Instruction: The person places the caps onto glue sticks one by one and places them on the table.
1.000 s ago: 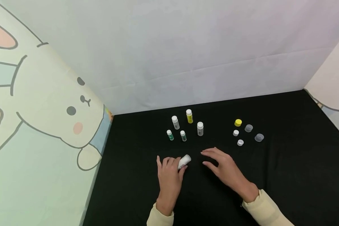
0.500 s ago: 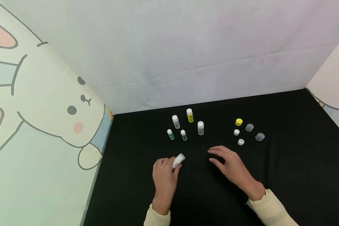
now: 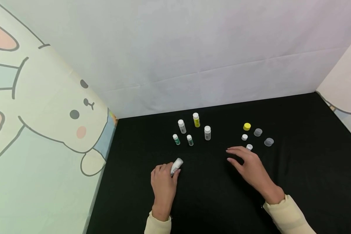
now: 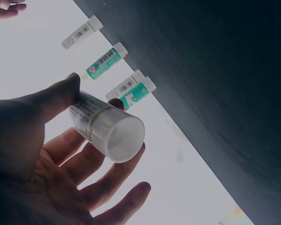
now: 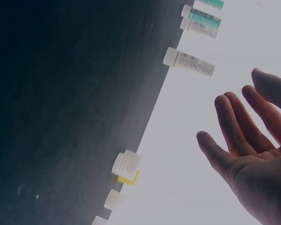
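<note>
My left hand [image 3: 163, 185] grips a small white bottle [image 3: 176, 166] between thumb and fingers, tilted with one end towards the upper right. In the left wrist view, the bottle [image 4: 105, 126] shows a printed label and a pale, translucent round end facing the camera. Over the cloth to the right, my right hand [image 3: 253, 167] holds nothing, its thumb and fingers apart. Its fingers overlap the lower edge of a small white cap [image 3: 249, 147] in the head view. In the right wrist view, that hand [image 5: 253, 150] has its palm showing and its fingers spread.
Several small bottles stand in a group beyond my hands, among them a yellow-labelled bottle [image 3: 196, 120], a green one [image 3: 176, 139] and a grey-labelled one [image 3: 207, 133]. At right lie a yellow cap [image 3: 247, 126], another white cap [image 3: 244, 137] and two clear caps [image 3: 268, 142]. Black cloth [image 3: 128, 195] covers the table.
My left hand has moved left with the white bottle still in its fingers. My right hand has moved right towards the loose caps, staying empty.
</note>
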{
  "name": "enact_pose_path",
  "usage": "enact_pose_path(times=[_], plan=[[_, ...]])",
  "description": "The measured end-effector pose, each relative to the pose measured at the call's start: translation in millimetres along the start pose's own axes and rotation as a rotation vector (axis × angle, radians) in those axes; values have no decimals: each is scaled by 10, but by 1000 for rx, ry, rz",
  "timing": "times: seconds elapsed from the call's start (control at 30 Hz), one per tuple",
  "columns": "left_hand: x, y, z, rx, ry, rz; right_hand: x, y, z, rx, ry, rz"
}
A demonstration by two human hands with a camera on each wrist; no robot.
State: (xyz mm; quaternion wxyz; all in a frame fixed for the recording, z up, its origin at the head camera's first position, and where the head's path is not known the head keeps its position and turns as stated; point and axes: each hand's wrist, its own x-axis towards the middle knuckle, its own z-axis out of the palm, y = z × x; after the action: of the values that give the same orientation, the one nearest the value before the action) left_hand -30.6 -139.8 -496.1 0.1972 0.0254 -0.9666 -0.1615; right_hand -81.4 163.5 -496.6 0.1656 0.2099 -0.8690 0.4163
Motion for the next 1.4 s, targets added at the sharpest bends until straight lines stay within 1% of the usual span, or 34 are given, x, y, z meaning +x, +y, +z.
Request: enact_pose_path(times=[0.27,0.47,0.7,1.0,1.27,1.4], plan=[[4,-80,-3,8,-14,-34,1,42,-50,-36,18,7],[5,-142,11,17,-16,-49,3,93,-86,-42,32,10],[29,-205,5,25,-18,-81,-2,150,-148,-51,53,17],[56,-295,8,56,-39,-121,-6,231,-226,-69,73,22],[37,-355,-1,69,-14,-126,-20,271,-286,-99,81,62],[42,-389,-7,79,-14,-132,-27,300,-312,-121,78,82]])
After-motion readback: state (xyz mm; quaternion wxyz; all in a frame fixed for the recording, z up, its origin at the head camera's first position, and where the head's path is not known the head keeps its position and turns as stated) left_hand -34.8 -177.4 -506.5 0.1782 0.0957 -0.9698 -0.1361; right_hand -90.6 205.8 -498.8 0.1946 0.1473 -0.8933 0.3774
